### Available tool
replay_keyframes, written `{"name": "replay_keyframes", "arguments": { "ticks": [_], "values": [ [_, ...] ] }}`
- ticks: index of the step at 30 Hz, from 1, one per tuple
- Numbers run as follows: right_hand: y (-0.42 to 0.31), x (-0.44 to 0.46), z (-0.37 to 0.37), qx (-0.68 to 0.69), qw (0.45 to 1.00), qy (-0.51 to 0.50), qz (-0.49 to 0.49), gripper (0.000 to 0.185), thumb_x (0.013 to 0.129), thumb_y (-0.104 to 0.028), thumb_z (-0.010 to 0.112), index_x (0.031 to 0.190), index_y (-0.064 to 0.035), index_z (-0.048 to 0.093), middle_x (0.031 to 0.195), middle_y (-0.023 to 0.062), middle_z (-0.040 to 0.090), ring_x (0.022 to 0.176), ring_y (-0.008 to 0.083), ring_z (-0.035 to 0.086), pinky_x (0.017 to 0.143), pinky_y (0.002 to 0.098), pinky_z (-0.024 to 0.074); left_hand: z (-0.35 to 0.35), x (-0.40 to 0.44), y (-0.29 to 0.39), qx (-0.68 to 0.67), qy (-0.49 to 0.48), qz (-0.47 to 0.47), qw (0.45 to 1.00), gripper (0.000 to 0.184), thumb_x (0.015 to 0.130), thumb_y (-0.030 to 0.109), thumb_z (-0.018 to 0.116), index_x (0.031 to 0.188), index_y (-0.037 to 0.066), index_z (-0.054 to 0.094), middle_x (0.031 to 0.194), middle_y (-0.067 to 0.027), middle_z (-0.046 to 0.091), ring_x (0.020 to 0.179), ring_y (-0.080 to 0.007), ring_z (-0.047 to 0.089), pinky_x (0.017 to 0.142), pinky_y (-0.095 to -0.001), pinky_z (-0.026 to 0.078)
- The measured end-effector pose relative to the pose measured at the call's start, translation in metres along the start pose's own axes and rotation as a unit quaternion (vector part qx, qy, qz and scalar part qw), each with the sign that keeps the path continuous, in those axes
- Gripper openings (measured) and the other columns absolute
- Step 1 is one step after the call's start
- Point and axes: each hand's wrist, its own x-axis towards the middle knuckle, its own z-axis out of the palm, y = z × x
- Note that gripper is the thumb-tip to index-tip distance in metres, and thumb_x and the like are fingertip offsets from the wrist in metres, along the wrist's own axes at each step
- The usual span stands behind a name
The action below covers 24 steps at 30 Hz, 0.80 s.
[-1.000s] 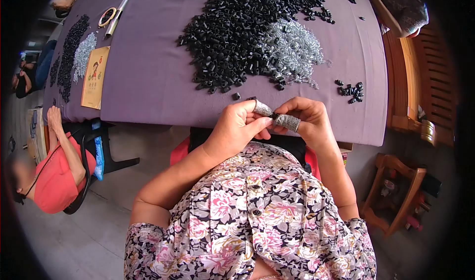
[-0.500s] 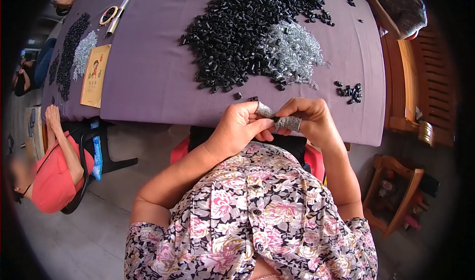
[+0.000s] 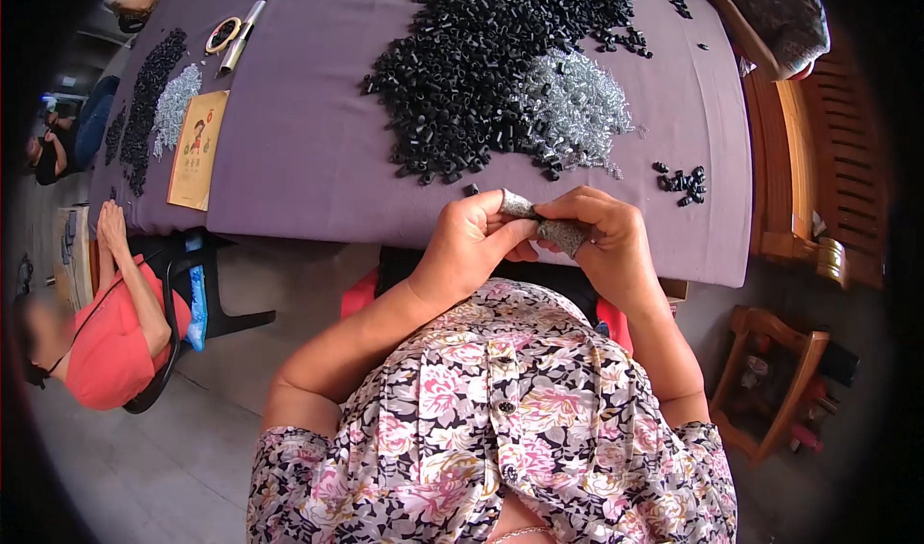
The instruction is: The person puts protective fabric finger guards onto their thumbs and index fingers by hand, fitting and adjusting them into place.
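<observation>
Thumb cover (image 3: 563, 237) turned, dark piece (image 3: 537, 219) between hands (image 3: 465, 248) (image 3: 613, 243)

Grey floor (image 3: 241, 376); slatted wooden furniture (image 3: 842, 154).

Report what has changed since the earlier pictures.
The right hand has turned slightly: its grey wrap now slants more steeply. Nothing was visibly taken or let go. The left hand still meets it at the fingertips; the black pile and clear pile look unchanged.

On the table (image 3: 308, 150), main heap (image 3: 472, 73), second heap (image 3: 576, 111) against its right side, cluster (image 3: 685, 182) farther right, booklet (image 3: 199, 151) well left.
</observation>
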Motion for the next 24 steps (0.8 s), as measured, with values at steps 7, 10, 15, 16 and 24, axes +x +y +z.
{"name": "replay_keyframes", "arguments": {
  "ticks": [7,10,15,16,24],
  "values": [
    [0.002,0.002,0.001,0.007,1.000,-0.018,-0.002,0.030,0.077,0.011,0.065,0.105,0.0032,0.070,0.093,0.0106,0.064,0.086,0.0174,0.064,0.073,0.0291,0.0510,0.001,0.003,-0.010,-0.011,0.035,0.010,0.999,0.012,0.094,0.005,0.059,0.102,-0.003,0.061,0.089,-0.0072,0.069,0.074,-0.0105,0.066,0.066,-0.0230,0.055],
    [0.003,0.001,-0.002,-0.020,0.999,-0.024,-0.002,0.034,0.078,0.007,0.068,0.111,0.0010,0.068,0.093,0.0095,0.063,0.086,0.0181,0.064,0.073,0.0302,0.0514,0.000,0.003,-0.010,-0.030,0.044,-0.012,0.999,0.010,0.093,0.005,0.059,0.100,-0.001,0.062,0.087,-0.0042,0.068,0.074,-0.0076,0.064,0.065,-0.0220,0.053],
    [-0.012,0.002,0.003,-0.099,0.993,-0.001,-0.059,0.049,0.075,-0.001,0.073,0.123,-0.0024,0.061,0.095,0.0119,0.063,0.084,0.0262,0.065,0.073,0.0345,0.0528,0.007,0.002,-0.004,-0.121,0.059,0.006,0.991,0.012,0.093,0.006,0.057,0.101,-0.001,0.063,0.090,-0.0041,0.067,0.081,-0.0086,0.063,0.075,-0.0238,0.052],
    [-0.006,0.003,0.006,-0.123,0.989,0.008,-0.088,0.051,0.074,-0.002,0.074,0.124,-0.0027,0.060,0.095,0.0129,0.062,0.084,0.0284,0.065,0.073,0.0358,0.0530,0.011,0.003,0.001,-0.141,0.061,0.005,0.988,0.013,0.093,0.006,0.057,0.102,-0.001,0.063,0.091,-0.0044,0.067,0.083,-0.0095,0.063,0.078,-0.0246,0.051],
    [0.024,0.012,0.027,-0.302,0.911,0.103,-0.261,0.046,0.068,-0.005,0.071,0.113,0.0013,0.062,0.092,0.0119,0.063,0.080,0.0296,0.064,0.068,0.0387,0.0545,0.006,0.002,-0.003,-0.148,0.045,-0.035,0.987,0.018,0.097,0.012,0.052,0.108,0.002,0.062,0.099,-0.0051,0.066,0.090,-0.0137,0.064,0.082,-0.0322,0.053]
  ]
}}
